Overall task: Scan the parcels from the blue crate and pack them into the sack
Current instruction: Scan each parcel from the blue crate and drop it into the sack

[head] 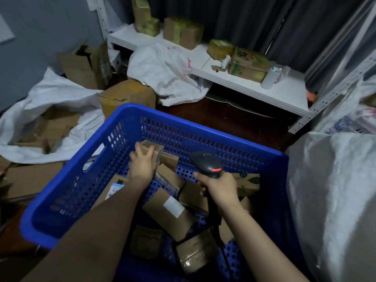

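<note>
Mid-job: next parcel in hand, not yet scanned by the look of it.
L hand (142, 162) curled round a small brown parcel (155, 147) inside the blue crate (203, 130); R hand (220, 189) clamped on the scanner (205, 163) nearby. Approx. half a dozen parcels (168, 214) left in crate; white sack (50, 92) on floor at left holds boxes.

Dim, bluish light around me; the white shelf (254, 86) is brightest; my left forearm (97, 231) lies in shadow; frame edges bow outward; the white bag (335, 200) at right looks soft and blurred.
</note>
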